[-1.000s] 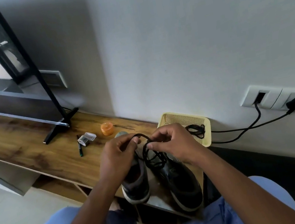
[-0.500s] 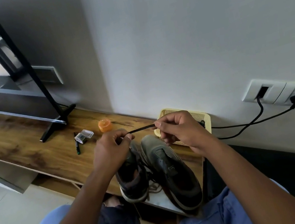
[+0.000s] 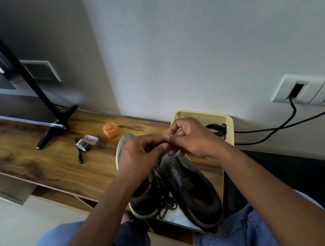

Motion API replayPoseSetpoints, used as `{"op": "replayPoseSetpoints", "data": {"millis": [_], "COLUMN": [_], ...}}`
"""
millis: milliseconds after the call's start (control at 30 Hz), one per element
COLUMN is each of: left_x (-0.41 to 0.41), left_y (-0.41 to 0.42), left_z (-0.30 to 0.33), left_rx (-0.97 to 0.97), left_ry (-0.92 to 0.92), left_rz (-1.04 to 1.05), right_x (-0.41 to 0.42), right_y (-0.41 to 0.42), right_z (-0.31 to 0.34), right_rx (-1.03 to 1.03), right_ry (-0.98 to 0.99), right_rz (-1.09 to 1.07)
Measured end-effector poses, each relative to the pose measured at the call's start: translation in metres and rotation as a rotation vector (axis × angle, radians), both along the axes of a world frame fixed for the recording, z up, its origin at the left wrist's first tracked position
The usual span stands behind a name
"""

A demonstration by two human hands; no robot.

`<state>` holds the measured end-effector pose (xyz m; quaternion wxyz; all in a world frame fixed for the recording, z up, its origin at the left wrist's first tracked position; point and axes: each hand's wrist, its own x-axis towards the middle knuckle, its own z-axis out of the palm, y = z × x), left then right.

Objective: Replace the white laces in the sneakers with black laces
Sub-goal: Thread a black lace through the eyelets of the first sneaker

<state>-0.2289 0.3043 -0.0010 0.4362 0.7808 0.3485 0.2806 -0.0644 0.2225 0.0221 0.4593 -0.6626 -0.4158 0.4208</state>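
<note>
Two dark sneakers stand side by side at the front edge of the wooden shelf, the left sneaker (image 3: pixel 142 200) partly under my hand and the right sneaker (image 3: pixel 192 189) beside it. A black lace (image 3: pixel 163 196) hangs down between them in loose loops. My left hand (image 3: pixel 139 155) and my right hand (image 3: pixel 190 137) meet fingertip to fingertip above the shoes and pinch the lace's upper end. Another black lace (image 3: pixel 218 129) lies coiled in the yellow basket (image 3: pixel 201 117) behind my right hand.
On the wooden shelf (image 3: pixel 33 158) lie an orange jar (image 3: pixel 111 130), a small clear box (image 3: pixel 87 142) and a pen (image 3: pixel 79 153). A TV stand foot (image 3: pixel 56 128) is further left. A black cable (image 3: pixel 283 125) runs to the wall sockets (image 3: pixel 312 89).
My hands have come together; half a second ago they held a short stretch of lace taut between them. The lace now hangs down between the sneakers.
</note>
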Motion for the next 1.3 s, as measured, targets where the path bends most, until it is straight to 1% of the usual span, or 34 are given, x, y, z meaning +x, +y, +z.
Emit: {"op": "replayPoseSetpoints", "data": {"millis": [133,200,233,267,333,367,400,433,500,667,800,967,1167,1300], "left_x": [0.012,0.016,0.018,0.02,0.021,0.023,0.024,0.025,0.027,0.035,0.036,0.036,0.041,0.045], "left_y": [0.0,0.001,0.002,0.002,0.0,0.0,0.0,0.0,-0.002,-0.001,0.002,0.003,0.004,-0.001], "left_z": [-0.001,-0.002,-0.003,-0.004,-0.007,-0.009,-0.013,-0.016,-0.022,-0.035,-0.048,-0.058,-0.059,-0.057], "left_rx": [-0.012,0.053,0.093,0.132,0.211,0.246,0.273,0.288,0.311,0.341,0.411,0.484,0.455,0.449], "left_ry": [-0.002,0.056,0.104,0.159,0.276,0.31,0.326,0.335,0.347,0.39,0.488,0.548,0.563,0.587], "left_rz": [-0.002,-0.003,-0.003,-0.007,-0.012,-0.018,-0.026,-0.036,-0.047,-0.043,-0.072,-0.051,-0.008,0.041], "right_x": [0.009,0.014,0.016,0.019,0.023,0.021,0.017,0.013,0.003,-0.007,-0.01,0.0,0.016,0.016], "right_y": [-0.002,-0.004,-0.006,-0.008,-0.012,-0.014,-0.016,-0.016,-0.015,-0.006,-0.004,-0.004,-0.003,-0.002], "right_z": [-0.002,-0.005,-0.009,-0.014,-0.024,-0.029,-0.033,-0.037,-0.046,-0.063,-0.075,-0.078,-0.082,-0.087], "right_rx": [-0.039,-0.104,-0.145,-0.187,-0.31,-0.386,-0.446,-0.481,-0.485,-0.412,-0.355,-0.327,-0.36,-0.354], "right_ry": [0.014,0.012,-0.048,-0.195,-0.601,-0.753,-0.836,-0.862,-0.89,-0.922,-0.891,-0.765,-0.582,-0.524], "right_rz": [-0.029,-0.07,-0.082,-0.066,0.058,0.121,0.158,0.168,0.148,-0.003,-0.101,-0.15,-0.206,-0.249]}}
